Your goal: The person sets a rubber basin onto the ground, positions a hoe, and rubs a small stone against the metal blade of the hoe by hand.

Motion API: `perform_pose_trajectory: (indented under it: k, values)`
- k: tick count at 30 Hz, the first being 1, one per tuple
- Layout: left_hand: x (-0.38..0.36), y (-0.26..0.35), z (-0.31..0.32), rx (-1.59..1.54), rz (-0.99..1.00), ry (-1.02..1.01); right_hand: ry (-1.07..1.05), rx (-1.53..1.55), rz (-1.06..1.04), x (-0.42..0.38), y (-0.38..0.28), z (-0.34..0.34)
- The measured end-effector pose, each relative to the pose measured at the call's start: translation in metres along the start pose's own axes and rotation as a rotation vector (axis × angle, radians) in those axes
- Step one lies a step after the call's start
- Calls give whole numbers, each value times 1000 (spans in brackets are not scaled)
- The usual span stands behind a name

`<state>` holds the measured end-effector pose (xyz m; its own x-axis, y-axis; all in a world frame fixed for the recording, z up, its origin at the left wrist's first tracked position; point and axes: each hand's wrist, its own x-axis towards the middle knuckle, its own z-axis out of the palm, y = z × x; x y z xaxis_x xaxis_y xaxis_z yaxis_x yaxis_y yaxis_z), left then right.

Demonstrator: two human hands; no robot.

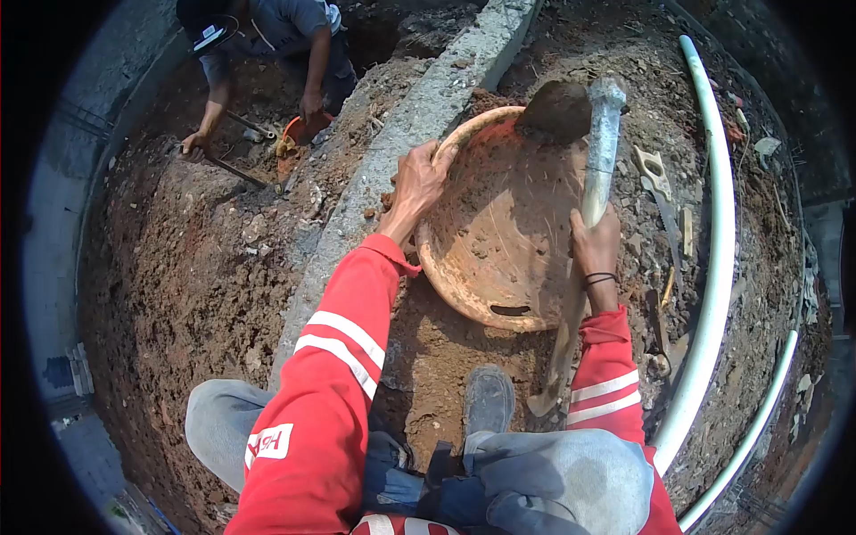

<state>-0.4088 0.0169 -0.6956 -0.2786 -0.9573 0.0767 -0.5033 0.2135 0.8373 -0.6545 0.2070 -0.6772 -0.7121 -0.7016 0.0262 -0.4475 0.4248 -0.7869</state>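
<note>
Head view, on my distant screen, puts the basin (453, 287) ahead of my knees, its wide mouth turned up toward the camera. My left hand (419, 185) is curled over its upper left rim, gripping the edge; how far the fingertips reach round the outside I cannot tell. My right hand (596, 241) is closed around the handle of a hoe (601, 160) at the basin's right side.

What matters most in space, as I judge it, is how that hoe lies against the basin: its long axis runs away from me along the right rim, leaning slightly right at the far end, with the dark head at the far rim. Whether head and rim touch, I cannot tell. The right hand is the nearer one to the handle; the basin's mouth separates it from the left.

Just left of the basin runs a concrete beam (408, 134), and beyond that another person (281, 31) bends over the soil. Right of the basin lie a saw (666, 209) and, farther out, a pale pipe (720, 223). My boot (489, 401) is just below it.
</note>
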Motion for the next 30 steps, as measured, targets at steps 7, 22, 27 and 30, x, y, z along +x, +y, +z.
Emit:
perform_pose_trajectory:
  k: [7, 22, 27, 30]
  values:
    - [1, -4, 1, 53, -8, 8, -99, -181, -8, -8, 0, 7]
    - [8, 28, 6, 49, 86, -136, -329, -318, 39, -210, 7, -115]
    - [13, 17, 11, 55, 84, -154, -214, -140, 20, -179, -22, -89]
    - [9, 17, 9, -93, 115, -132, -178, -29, -16, -134, -25, -49]
